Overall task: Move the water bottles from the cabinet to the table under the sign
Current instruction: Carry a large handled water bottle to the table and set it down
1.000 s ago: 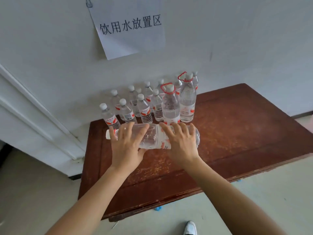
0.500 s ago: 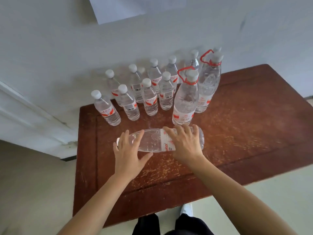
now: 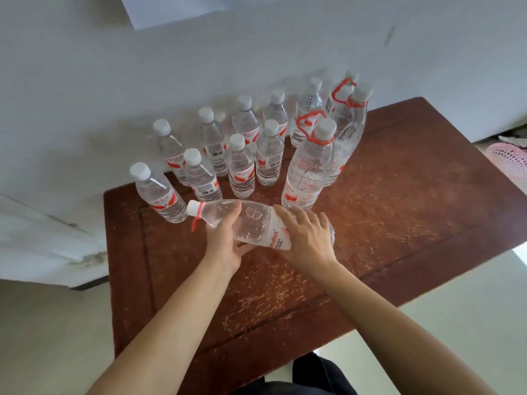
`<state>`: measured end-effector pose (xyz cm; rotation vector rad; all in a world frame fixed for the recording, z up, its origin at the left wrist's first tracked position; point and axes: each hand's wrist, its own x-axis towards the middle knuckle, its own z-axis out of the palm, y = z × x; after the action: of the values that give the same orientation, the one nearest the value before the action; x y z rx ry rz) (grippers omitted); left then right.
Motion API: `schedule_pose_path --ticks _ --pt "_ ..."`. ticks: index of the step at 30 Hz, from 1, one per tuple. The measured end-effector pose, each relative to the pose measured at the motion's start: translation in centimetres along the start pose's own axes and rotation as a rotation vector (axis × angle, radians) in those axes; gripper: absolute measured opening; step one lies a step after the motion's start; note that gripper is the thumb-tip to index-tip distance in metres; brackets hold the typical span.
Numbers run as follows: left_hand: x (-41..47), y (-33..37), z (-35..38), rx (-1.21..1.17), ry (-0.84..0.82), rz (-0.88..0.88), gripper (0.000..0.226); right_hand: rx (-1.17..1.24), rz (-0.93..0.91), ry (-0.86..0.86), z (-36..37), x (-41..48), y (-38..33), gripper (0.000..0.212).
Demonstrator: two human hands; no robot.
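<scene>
A large clear water bottle (image 3: 253, 222) lies on its side over the brown wooden table (image 3: 399, 212), white cap with a red loop pointing left. My left hand (image 3: 225, 240) cups it from below near the neck. My right hand (image 3: 306, 233) grips its lower half from above. Behind it stand several small bottles (image 3: 241, 172) with white caps and red labels, close to the white wall. Two tall bottles with red handles (image 3: 309, 169) stand at the right of that group. The bottom edge of the white paper sign (image 3: 159, 10) shows at the top.
A white door frame (image 3: 42, 235) runs along the left beside the table. A pink mesh object (image 3: 510, 159) lies on the floor at the far right. Pale floor borders the table's front edge, and my dark trousers (image 3: 299, 380) show at the bottom.
My left hand has turned from resting on top of the lying bottle to cupping it from below near the neck. The neck end has lifted a little. The view has moved closer and lower.
</scene>
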<state>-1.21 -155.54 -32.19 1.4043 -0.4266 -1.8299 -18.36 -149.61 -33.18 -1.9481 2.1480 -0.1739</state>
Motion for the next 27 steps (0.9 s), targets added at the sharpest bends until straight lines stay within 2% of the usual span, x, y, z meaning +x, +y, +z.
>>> schedule_pose_path --ticks 4,7,9,11,12,14,18,23,27 --pt "0.1 1.8 2.3 0.150 0.031 0.370 0.070 0.247 0.043 -0.020 0.5 1.1 -0.2 0.097" --pt "0.1 3.0 3.7 0.248 0.009 0.527 0.077 0.316 0.095 -0.092 1.5 1.6 0.9 0.104" --pt "0.4 4.0 4.5 0.337 0.023 0.618 0.075 0.262 0.185 -0.263 2.6 1.5 2.7 0.114" --pt "0.7 4.5 5.2 0.493 0.038 0.732 0.080 0.061 0.214 -0.463 4.0 0.5 4.5 0.117" --pt "0.9 4.5 5.5 0.573 0.031 0.778 0.084 -0.042 0.184 -0.520 4.5 -0.2 5.1 0.114" --pt "1.4 4.1 6.1 0.730 -0.020 0.852 0.087 -0.087 0.146 -0.531 5.4 -1.1 5.8 0.107" --pt "2.2 3.0 7.1 0.941 -0.061 0.947 0.092 -0.036 0.162 -0.530 6.0 -1.3 6.2 0.104" --pt "2.1 2.5 7.4 0.901 -0.014 0.993 0.085 -0.017 0.158 -0.520 6.2 -1.5 6.4 0.103" --pt "1.8 2.2 5.9 0.892 -0.013 0.991 0.092 -0.037 0.151 -0.526 6.3 -1.5 6.5 0.102"
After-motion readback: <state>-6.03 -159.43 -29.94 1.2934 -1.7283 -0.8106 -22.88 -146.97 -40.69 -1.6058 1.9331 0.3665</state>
